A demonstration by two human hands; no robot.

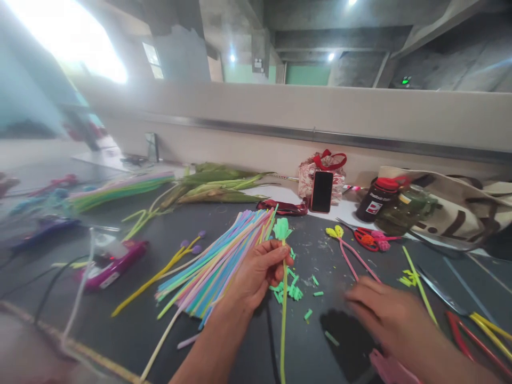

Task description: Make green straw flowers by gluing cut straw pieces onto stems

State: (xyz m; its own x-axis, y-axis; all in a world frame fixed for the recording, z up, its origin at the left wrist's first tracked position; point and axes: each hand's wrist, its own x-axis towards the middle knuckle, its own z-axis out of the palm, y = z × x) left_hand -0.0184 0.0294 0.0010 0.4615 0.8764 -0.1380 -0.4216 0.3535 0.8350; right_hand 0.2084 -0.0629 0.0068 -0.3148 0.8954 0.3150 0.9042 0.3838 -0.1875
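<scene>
You have a dark table (pixel 332 266) spread out before you, with a canvas bag (pixel 452 208) at its far right. A bundle of green husks (pixel 216 184) lies along the back, and a loose fan of pastel fuzzy stems (pixel 216 261) covers the middle, just left of your work.

Your left hand (pixel 262 269) pinches the green-tufted flower (pixel 282 228) between thumb and fingers, just below its head — the tuft points up and away from you, and the yellow-green stem runs down toward you. Your right hand (pixel 380 304) is blurred over the table on the right, near the lower ends of the pink-stemmed piece (pixel 335 232) with yellow tips; you can't tell from here whether it is open or gripping anything.

A patterned pouch (pixel 310 178) sits at the back, a dark phone (pixel 322 191) standing in front of it. To their right you have a dark bottle (pixel 376 200) with a red lid, beside a greenish bottle (pixel 404 210). The magenta device (pixel 114 266) rests well to the left, and nearer the fan lies a yellow stem (pixel 160 272) with purple tips. Red-handled scissors (pixel 365 239) lie past your right hand. Smallest of all, green snippets (pixel 296 292) scatter beside the flower's stem — some clumped, some loose.
</scene>
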